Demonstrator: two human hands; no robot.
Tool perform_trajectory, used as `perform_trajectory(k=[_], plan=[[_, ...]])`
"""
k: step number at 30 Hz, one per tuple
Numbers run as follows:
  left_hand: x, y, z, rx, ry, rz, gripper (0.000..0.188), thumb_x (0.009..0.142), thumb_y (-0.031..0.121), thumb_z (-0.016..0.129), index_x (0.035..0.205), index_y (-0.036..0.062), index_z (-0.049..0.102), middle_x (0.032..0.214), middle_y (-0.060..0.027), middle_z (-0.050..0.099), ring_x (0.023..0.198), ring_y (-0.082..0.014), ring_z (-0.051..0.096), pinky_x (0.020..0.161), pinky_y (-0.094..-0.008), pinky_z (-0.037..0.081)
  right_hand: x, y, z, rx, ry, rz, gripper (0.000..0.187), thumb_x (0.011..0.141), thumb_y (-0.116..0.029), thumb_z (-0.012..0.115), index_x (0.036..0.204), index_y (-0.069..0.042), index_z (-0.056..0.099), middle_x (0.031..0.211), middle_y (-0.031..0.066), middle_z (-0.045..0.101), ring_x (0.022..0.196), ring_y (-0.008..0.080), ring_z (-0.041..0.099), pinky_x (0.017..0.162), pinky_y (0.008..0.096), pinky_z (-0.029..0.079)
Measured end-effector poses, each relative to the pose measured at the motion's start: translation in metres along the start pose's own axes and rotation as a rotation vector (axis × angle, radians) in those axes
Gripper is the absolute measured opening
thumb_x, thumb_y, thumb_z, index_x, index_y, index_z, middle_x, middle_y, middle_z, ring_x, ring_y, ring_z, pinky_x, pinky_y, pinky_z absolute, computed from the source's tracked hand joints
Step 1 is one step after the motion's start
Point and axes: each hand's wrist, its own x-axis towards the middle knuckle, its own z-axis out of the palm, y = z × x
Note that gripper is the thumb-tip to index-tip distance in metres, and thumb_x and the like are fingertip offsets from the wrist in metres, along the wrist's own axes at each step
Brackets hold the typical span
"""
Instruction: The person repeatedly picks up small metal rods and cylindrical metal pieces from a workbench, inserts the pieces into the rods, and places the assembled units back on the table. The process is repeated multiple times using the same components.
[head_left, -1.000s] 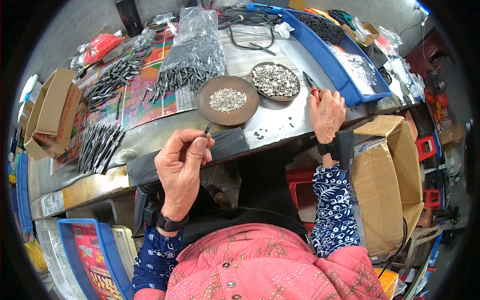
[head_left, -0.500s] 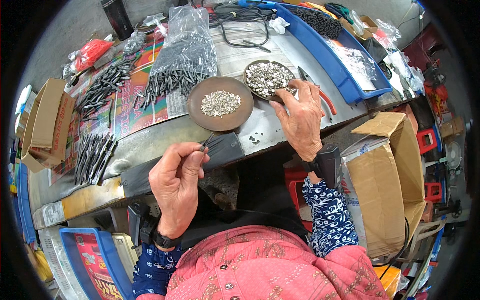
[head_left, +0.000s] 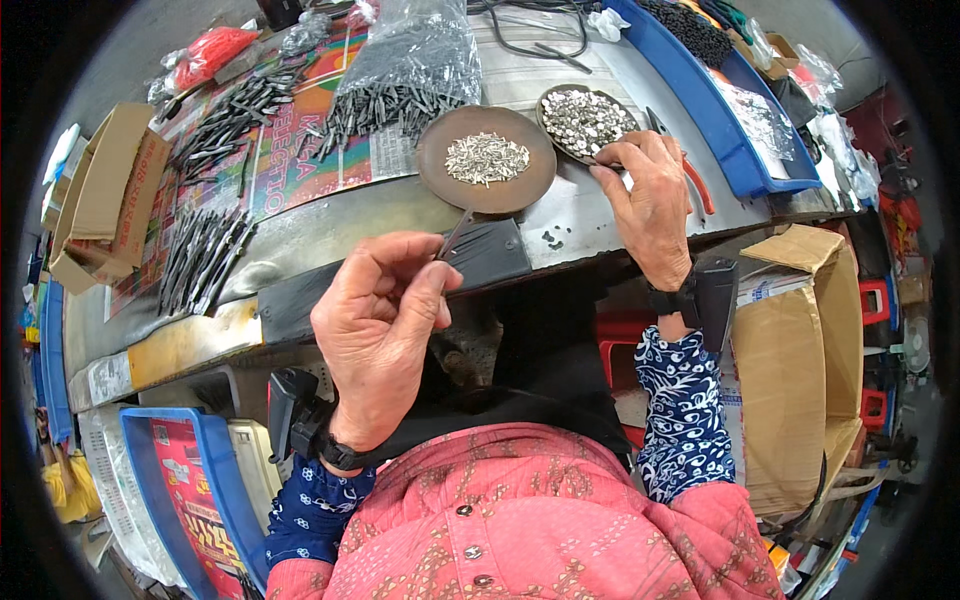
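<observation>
Cardboard box (head_left: 115, 200) at far left, then a row of thin black sticks (head_left: 205, 262) lying on the bench. Left hand (head_left: 378, 320): thumb and forefinger pinched narrow on one thin dark piece (head_left: 456, 237), tilted, just in front of the brown plate (head_left: 440, 182) (silver pins (head_left: 487, 160) heaped mid-plate). Next, dish (head_left: 557, 149) of silver discs (head_left: 583, 118). Right hand (head_left: 655, 205): fingers curled at the dish's near rim, can't tell if gripping anything. Red-handled pliers (head_left: 697, 186) just beside it, blue tray (head_left: 738, 165) beyond.
</observation>
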Motion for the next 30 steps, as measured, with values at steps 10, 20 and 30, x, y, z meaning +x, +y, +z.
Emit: perform_trajectory(k=[10, 20, 30], plan=[[-0.01, 0.006, -0.003, -0.202, -0.062, -0.107, 0.015, 0.09, -0.001, 0.06, 0.105, -0.0025, 0.064, 0.081, -0.0077, 0.066, 0.061, -0.0053, 0.053, 0.055, -0.0175, 0.042, -0.017, -0.066, -0.015, 0.475, 0.011, 0.16, 0.008, 0.08, 0.001, 0.064, 0.088, 0.0, 0.063, 0.084, 0.0114, 0.064, 0.076, 0.0258, 0.062, 0.071, 0.0327, 0.05], [-0.02, 0.011, 0.001, -0.326, -0.092, -0.127, 0.014, 0.091, 0.0, 0.06, 0.105, -0.0005, 0.064, 0.08, -0.0054, 0.065, 0.06, -0.0039, 0.05, 0.051, -0.0171, 0.036, -0.029, -0.131, -0.024, 0.965, -0.031, 0.241, 0.018, 0.076, 0.009, 0.063, 0.09, -0.002, 0.062, 0.083, 0.0066, 0.061, 0.069, 0.0139, 0.059, 0.06, 0.0253, 0.048], [-0.025, 0.01, 0.0, -0.332, -0.087, -0.128, 0.014, 0.091, 0.0, 0.06, 0.105, 0.0, 0.064, 0.08, -0.0046, 0.066, 0.06, -0.0038, 0.05, 0.051, -0.0168, 0.037, -0.032, -0.138, -0.026, 1.087, -0.081, 0.294, 0.012, 0.081, 0.006, 0.067, 0.091, 0.001, 0.063, 0.084, 0.0056, 0.063, 0.074, 0.0112, 0.062, 0.066, 0.0233, 0.05]])
